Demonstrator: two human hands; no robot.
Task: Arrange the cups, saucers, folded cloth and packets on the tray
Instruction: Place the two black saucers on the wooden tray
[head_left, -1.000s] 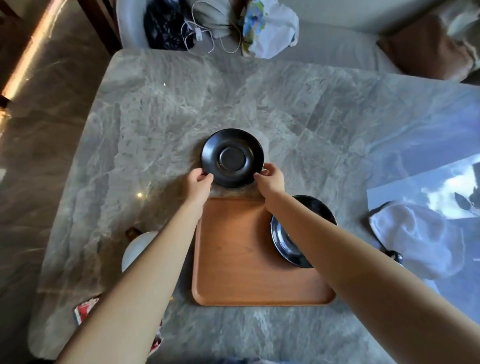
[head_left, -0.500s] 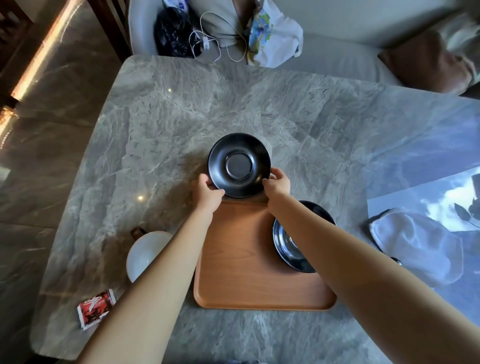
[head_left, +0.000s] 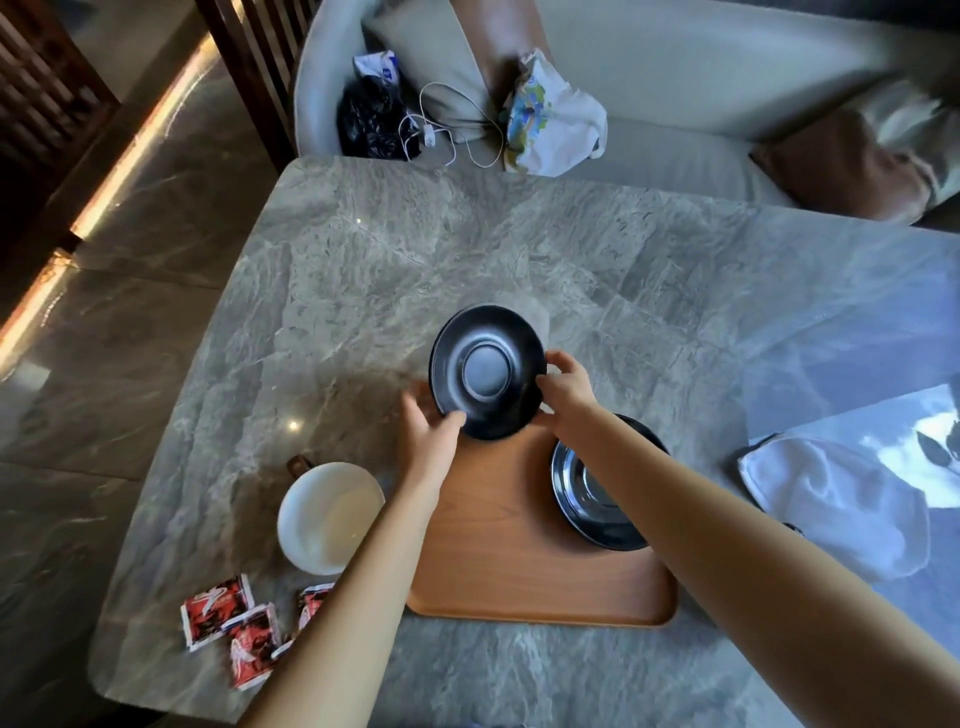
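A black saucer (head_left: 485, 376) is lifted and tilted above the far edge of the wooden tray (head_left: 498, 551). My left hand (head_left: 428, 439) grips its near-left rim and my right hand (head_left: 566, 392) grips its right rim. A second black saucer (head_left: 587, 499) lies on the tray's right side, partly hidden by my right forearm. A white cup (head_left: 330, 517) stands on the table left of the tray. Red packets (head_left: 236, 623) lie near the table's front left corner. A white folded cloth (head_left: 836, 512) lies to the right of the tray.
The grey marble table (head_left: 363, 291) has its left edge and rounded front corner close to the packets. Beyond the far edge is a sofa with bags (head_left: 550, 124), a cable and cushions. A pale glare patch covers the table's right side.
Both hands have lifted the saucer off the table and drawn it toward the tray, tilting it. The view has shifted, bringing the cup and packets fully into sight.
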